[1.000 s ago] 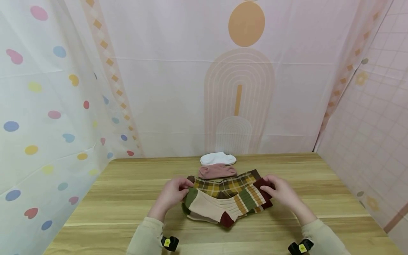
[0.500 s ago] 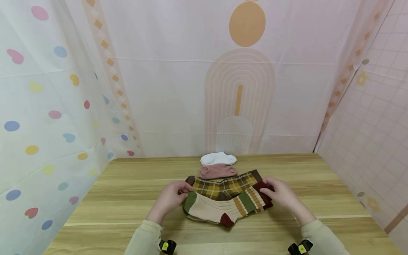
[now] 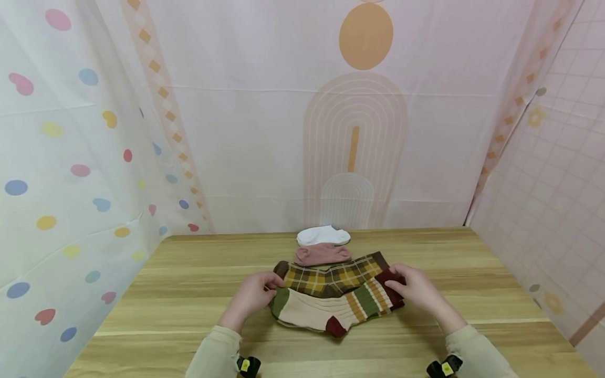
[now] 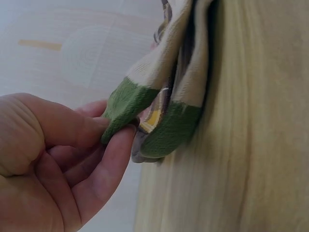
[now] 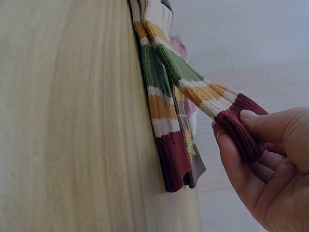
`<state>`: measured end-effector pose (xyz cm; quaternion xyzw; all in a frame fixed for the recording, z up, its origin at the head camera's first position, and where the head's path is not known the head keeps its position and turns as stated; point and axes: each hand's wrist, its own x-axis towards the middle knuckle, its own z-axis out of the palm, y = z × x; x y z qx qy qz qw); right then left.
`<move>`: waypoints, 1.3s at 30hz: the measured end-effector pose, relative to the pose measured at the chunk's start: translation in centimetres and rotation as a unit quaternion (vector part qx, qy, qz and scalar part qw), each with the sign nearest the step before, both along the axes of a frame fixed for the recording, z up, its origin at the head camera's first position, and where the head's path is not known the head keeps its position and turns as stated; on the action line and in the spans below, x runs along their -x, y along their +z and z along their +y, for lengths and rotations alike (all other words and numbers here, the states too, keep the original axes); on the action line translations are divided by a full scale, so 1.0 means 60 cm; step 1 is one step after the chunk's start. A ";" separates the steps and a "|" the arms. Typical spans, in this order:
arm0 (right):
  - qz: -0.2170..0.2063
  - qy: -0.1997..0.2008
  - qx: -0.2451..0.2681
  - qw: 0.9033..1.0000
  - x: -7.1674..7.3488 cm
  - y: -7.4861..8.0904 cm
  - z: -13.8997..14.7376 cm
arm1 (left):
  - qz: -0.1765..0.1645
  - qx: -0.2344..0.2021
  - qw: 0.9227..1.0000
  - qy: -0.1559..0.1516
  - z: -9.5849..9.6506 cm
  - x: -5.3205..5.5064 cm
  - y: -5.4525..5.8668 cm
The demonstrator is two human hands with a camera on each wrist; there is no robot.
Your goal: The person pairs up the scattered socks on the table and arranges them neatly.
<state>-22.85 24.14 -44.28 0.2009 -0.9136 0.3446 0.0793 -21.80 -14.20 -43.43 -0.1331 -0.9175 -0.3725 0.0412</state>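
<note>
A striped sock (image 3: 312, 310) with green toe, dark red heel and dark red cuff is stretched between both hands. My left hand (image 3: 255, 292) pinches its green toe (image 4: 126, 104) between thumb and fingers. At the other end my right hand (image 3: 418, 289) pinches the dark red cuff (image 5: 236, 125), which is lifted off the layer below. Under it lies a matching striped sock (image 5: 161, 116), mostly covered in the head view, its toe and cuff showing in the wrist views. Just behind them is a brown and yellow plaid sock (image 3: 331, 278).
Pink socks (image 3: 323, 254) and white socks (image 3: 323, 235) lie behind the plaid one, in a row toward the back edge of the wooden table (image 3: 189, 304). A patterned curtain (image 3: 255, 131) rises behind the table, with more cloth at both sides.
The toe end of the upper striped sock has come down and toward me with my left hand, so it now covers more of the matching sock. My right hand has barely moved.
</note>
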 end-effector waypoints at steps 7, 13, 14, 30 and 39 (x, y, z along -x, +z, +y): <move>-0.017 0.010 -0.006 1.000 0.002 -0.006 0.000 | 0.006 0.030 0.999 0.013 0.004 0.000 -0.003; -0.041 0.005 -0.016 0.999 0.002 -0.011 0.001 | 0.023 0.053 0.998 0.010 0.007 -0.001 -0.006; -0.044 0.004 -0.018 0.999 0.002 -0.011 0.001 | 0.026 0.057 0.998 0.008 0.008 -0.001 -0.007; -0.037 -0.031 -0.074 0.996 -0.010 0.009 0.016 | 0.108 0.165 0.980 0.024 0.029 -0.025 0.020; 0.021 0.026 -0.101 0.994 -0.026 0.029 -0.007 | 0.162 0.173 0.966 -0.102 0.085 -0.061 0.033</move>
